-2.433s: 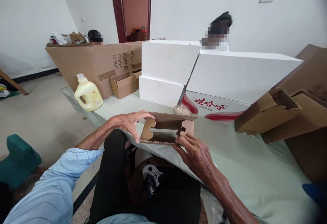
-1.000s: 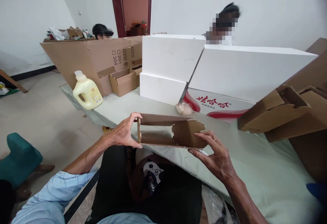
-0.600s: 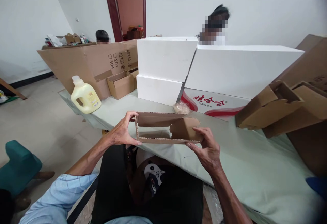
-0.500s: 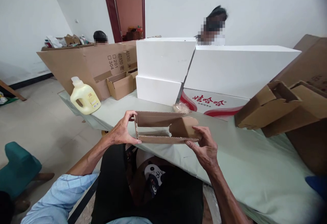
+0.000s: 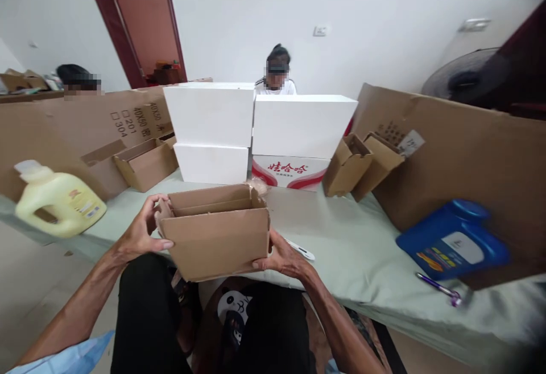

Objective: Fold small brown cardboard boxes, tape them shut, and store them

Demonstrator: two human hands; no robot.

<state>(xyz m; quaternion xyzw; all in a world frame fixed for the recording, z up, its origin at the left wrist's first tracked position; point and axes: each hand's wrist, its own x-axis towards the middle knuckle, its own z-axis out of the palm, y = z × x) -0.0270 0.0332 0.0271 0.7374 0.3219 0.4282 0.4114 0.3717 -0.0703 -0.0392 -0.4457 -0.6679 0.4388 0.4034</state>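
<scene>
Between my two hands is a brown cardboard box [image 5: 219, 243], tilted, its long side facing me and its top edge open. My left hand [image 5: 147, 229] grips the upper left end, thumb on the near side and fingers behind the end. Lower on the right end, my right hand [image 5: 279, 254] holds it with the thumb on the front, its other fingers partly hidden. The box is over the table's near edge, above my lap. A white pen-like item [image 5: 302, 250] lies on the green cloth just beyond my right hand.
White boxes [image 5: 213, 115] are stacked at the back, beside a red-and-white printed carton [image 5: 290, 172]. A yellow jug [image 5: 62, 200] stands left. On the right are small cardboard boxes [image 5: 347, 163], a blue bottle [image 5: 454, 240] and a purple pen [image 5: 439, 289]. A person [image 5: 277, 73] sits opposite.
The cardboard box has been tipped so its long side faces me, and my right hand has shifted lower on its end. My view has turned right, bringing the blue bottle and purple pen into sight.
</scene>
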